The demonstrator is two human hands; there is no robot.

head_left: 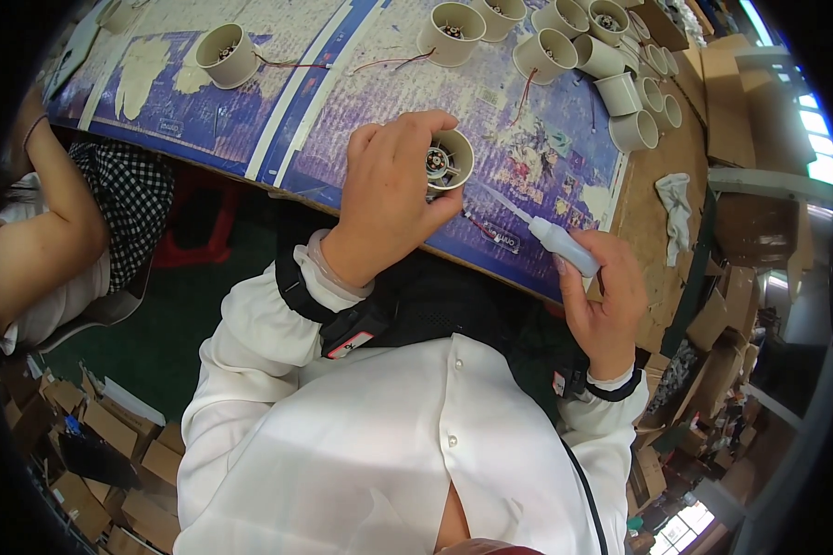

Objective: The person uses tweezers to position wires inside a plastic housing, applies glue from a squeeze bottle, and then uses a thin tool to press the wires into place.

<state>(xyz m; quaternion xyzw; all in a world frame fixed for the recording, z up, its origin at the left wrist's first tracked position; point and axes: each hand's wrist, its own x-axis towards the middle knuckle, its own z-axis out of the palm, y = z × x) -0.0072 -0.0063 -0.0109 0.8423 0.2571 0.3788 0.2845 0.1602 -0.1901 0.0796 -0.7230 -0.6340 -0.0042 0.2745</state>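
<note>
My left hand [393,190] is closed round a cream cylindrical housing [464,159] near the table's front edge. Inside its open top sits a small motor [438,163] with thin spokes. A thin dark-red wire with a small connector [481,226] trails from it onto the table. In my right hand [611,291] is a small translucent squeeze bottle [561,245] with a long fine nozzle. The bottle tilts so that its nozzle points toward the housing, its tip close to the housing's right side. Whether any liquid comes out is too small to see.
The table [333,139] has a worn purple-blue cardboard cover. More cream housings [452,35] with wires stand at the back, several clustered at the back right. One housing [228,55] stands far left. A white cloth [674,217] lies right. Another person's arm [55,222] is at left.
</note>
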